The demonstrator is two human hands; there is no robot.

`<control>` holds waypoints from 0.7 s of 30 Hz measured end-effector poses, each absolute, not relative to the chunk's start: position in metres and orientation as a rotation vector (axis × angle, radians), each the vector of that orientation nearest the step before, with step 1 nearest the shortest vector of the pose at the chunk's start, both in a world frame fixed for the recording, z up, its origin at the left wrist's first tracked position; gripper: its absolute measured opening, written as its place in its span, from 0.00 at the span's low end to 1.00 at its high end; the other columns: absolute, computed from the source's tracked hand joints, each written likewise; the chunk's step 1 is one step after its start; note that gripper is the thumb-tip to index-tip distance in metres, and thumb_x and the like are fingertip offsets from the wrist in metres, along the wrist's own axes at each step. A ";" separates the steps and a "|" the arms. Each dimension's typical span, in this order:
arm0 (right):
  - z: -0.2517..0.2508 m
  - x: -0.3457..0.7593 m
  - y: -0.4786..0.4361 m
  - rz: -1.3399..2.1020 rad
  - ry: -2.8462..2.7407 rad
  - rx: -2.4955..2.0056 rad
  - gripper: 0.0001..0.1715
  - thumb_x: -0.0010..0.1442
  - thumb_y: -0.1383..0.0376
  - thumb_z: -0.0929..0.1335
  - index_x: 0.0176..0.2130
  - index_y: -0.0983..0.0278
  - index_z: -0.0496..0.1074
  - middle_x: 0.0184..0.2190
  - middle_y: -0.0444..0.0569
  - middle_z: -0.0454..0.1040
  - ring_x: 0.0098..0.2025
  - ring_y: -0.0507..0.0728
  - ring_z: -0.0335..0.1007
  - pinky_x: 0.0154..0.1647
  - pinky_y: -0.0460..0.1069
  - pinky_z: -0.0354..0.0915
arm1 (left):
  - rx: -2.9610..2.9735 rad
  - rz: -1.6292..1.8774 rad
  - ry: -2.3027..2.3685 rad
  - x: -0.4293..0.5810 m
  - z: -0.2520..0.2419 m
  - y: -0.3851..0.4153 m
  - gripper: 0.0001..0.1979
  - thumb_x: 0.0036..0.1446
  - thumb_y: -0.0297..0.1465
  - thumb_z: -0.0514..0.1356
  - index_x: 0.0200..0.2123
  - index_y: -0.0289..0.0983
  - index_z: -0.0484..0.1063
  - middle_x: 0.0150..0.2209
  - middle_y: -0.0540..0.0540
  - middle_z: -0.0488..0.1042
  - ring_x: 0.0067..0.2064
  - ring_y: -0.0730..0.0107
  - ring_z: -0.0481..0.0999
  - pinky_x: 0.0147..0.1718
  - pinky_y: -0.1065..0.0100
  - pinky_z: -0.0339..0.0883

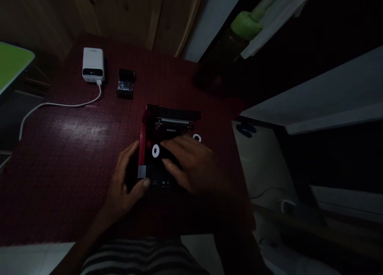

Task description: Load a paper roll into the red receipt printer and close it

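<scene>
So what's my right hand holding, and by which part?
Your right hand holds a black cylinder around its dark body, just behind the white ring-shaped end.

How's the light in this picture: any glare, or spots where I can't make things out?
Head view: dim overall, much of the right side near black; head view: pale glare on the red tabletop, beyond and left of the left hand; head view: the right hand and the red-and-black device sit in gloom, hiding fine detail.

Red-and-black boxy device [143, 143] right in front of me, lid up, insides exposed. Dark roll [165, 153], white ring-shaped end, sideways in my right hand [194, 163] at the opening.
</scene>
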State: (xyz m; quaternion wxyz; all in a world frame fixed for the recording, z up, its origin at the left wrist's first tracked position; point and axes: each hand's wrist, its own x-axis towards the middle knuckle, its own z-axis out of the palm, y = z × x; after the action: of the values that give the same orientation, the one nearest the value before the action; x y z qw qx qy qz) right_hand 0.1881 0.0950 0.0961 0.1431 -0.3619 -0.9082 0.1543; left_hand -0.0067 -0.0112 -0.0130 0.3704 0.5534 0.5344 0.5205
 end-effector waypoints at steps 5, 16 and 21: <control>0.104 0.252 0.059 0.602 -2.057 -1.121 0.17 0.69 0.69 0.76 0.55 0.55 0.82 0.48 0.46 0.89 0.49 0.60 0.86 0.53 0.55 0.80 | 1.407 1.311 1.402 -0.006 -0.014 -0.013 0.38 0.74 0.47 0.66 0.81 0.52 0.61 0.77 0.40 0.68 0.77 0.41 0.68 0.76 0.39 0.63; -0.005 0.283 0.030 1.036 -1.477 -1.538 0.17 0.60 0.61 0.76 0.49 0.56 0.84 0.47 0.50 0.91 0.48 0.63 0.89 0.51 0.57 0.83 | 1.341 1.355 1.446 -0.005 -0.012 -0.009 0.37 0.70 0.51 0.68 0.78 0.52 0.68 0.75 0.44 0.73 0.75 0.41 0.72 0.70 0.45 0.72; -0.025 0.275 0.031 1.054 -1.487 -1.530 0.19 0.59 0.59 0.75 0.50 0.57 0.86 0.50 0.51 0.90 0.51 0.64 0.88 0.57 0.60 0.80 | 1.294 1.352 1.467 -0.004 -0.013 -0.010 0.39 0.68 0.51 0.69 0.77 0.50 0.69 0.74 0.44 0.74 0.75 0.40 0.73 0.70 0.46 0.73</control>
State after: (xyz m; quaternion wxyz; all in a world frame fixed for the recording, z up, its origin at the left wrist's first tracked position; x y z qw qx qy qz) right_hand 0.2748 0.0307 -0.0247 0.3718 -0.5968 -0.5801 0.4113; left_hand -0.0040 -0.0101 -0.0125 0.3724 0.5051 0.5725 0.5277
